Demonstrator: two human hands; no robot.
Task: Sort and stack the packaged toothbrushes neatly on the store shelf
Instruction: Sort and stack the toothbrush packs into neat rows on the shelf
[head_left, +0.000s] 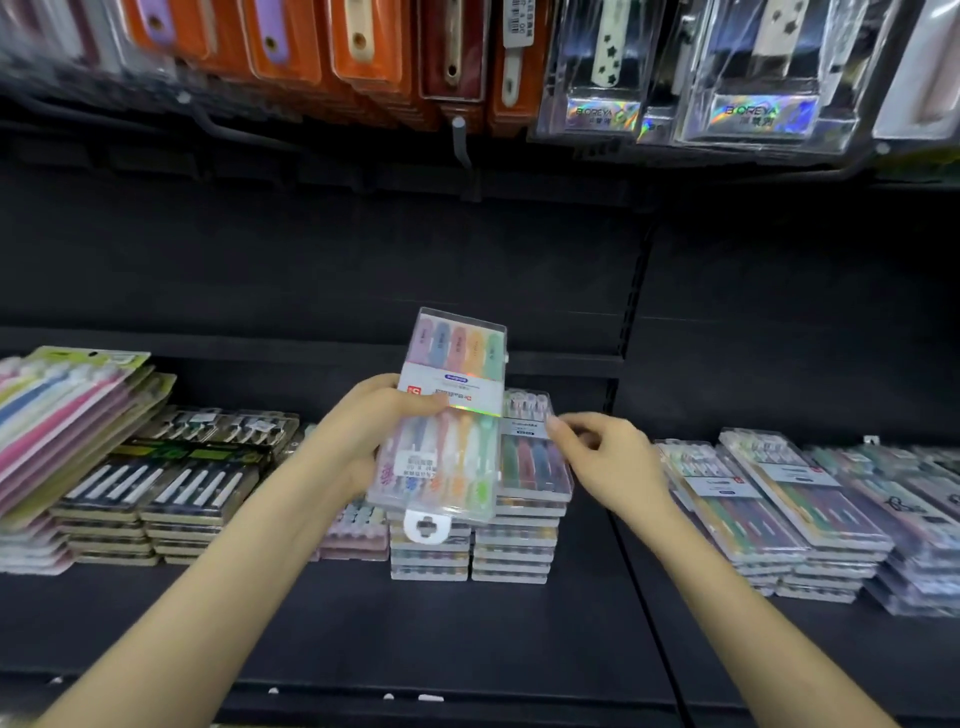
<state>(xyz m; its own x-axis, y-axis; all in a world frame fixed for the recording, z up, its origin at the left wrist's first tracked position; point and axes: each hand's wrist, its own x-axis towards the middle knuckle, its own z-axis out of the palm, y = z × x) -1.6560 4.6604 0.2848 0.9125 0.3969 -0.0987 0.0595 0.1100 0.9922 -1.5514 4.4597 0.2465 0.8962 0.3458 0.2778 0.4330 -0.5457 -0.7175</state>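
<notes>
Toothbrush pack (441, 415), clear and holding five pastel brushes, sits in the middle of our view, lifted above the shelf (467, 634) and tilted, with its hang tab pointing toward six o'clock. Our left hand (363, 431) grips it from nine o'clock, thumb across the front label and fingers curled behind.

Directly under it stand two short stacks of similar clear packs, the left stack (428, 558) partly hidden by the held pack and the right stack (514, 551) just beside it. The top pack (530, 457) of the right stack lies at three o'clock of the held one. Our right hand (608, 457) reaches in from four o'clock with curled fingers, its fingertips at that top pack's right edge; we cannot tell whether it pinches the pack or only touches it.

At nine o'clock lie stacks of dark packs (156, 488), and beyond them a leaning pile of pink and green carded packs (67, 415). Low pastel packs (356, 530) sit behind our left wrist. At three o'clock, more clear packs (779, 499) lie in skewed piles. At twelve o'clock, orange carded items (363, 47) and holographic-labelled packs (748, 109) hang from hooks.
</notes>
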